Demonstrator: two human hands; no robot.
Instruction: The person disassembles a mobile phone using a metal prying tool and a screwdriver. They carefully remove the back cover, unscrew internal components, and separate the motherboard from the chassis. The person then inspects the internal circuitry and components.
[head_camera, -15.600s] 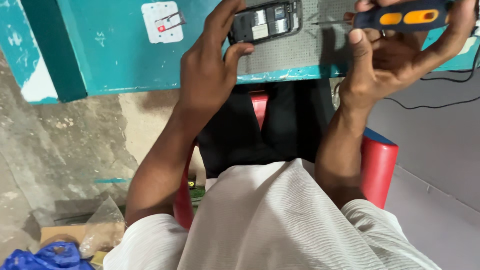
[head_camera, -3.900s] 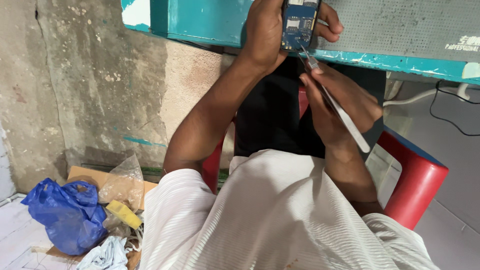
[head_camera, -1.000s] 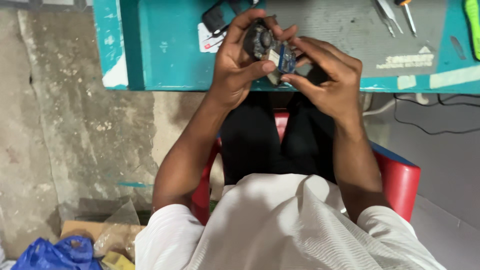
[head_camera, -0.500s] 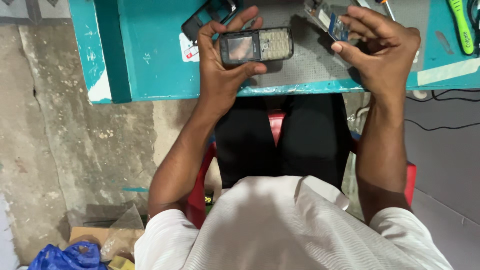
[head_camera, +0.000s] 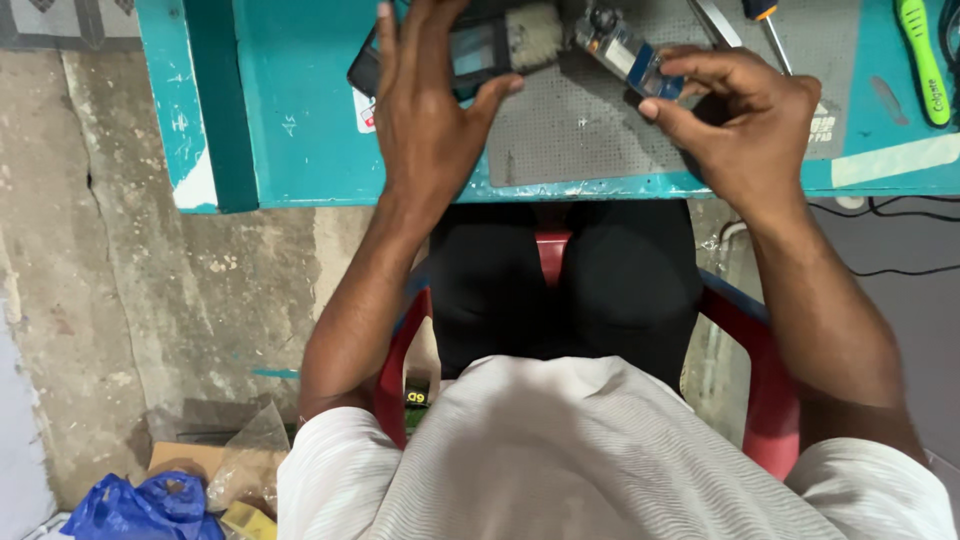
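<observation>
While screwdriver lies near, right hand pinches circuit board.

A teal-painted bench carries a grey perforated mat that lies under and between both hands. Beyond the right hand lie tweezers and a screwdriver on the mat, and farther to its right a green toothbrush on the bare paint.
</observation>
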